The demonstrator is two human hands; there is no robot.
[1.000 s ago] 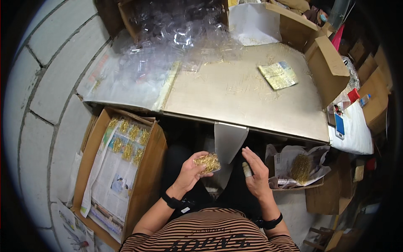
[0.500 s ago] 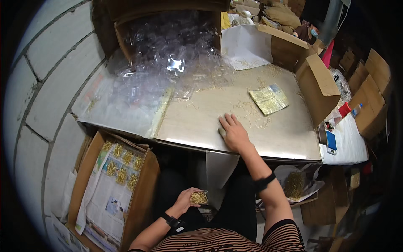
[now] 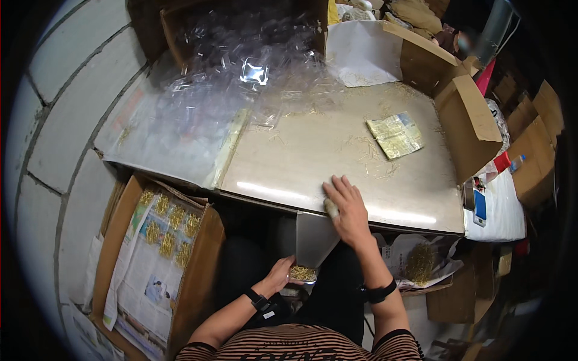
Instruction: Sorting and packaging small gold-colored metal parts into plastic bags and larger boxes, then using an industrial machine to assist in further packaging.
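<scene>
My left hand (image 3: pixel 278 277) grips a small clear plastic box (image 3: pixel 303 274) filled with thin gold-coloured pins, low in front of me. The box sits right below a grey chute (image 3: pixel 313 237) hanging from the table's front edge. My right hand (image 3: pixel 350 215) lies at that edge above the chute, fingers stretched forward on the metal tabletop (image 3: pixel 289 162). A pale covering shows on its thumb. Nothing is visible in the right hand. Loose gold pins (image 3: pixel 376 150) lie scattered beyond it, beside a flat, crinkled gold-coloured packet (image 3: pixel 395 135).
Clear plastic boxes (image 3: pixel 198 99) heap at the back left, spilling from a carton. At lower left, a newspaper-lined carton (image 3: pixel 201 240) holds several filled boxes (image 3: pixel 167 243). A pile of gold pins (image 3: pixel 423 263) lies below the table's right side. Cardboard walls (image 3: pixel 466 126) border the right.
My right hand has drawn back toward the table's front edge. The box in my left hand has moved slightly right and up, beneath the chute. The view has shifted a little.
</scene>
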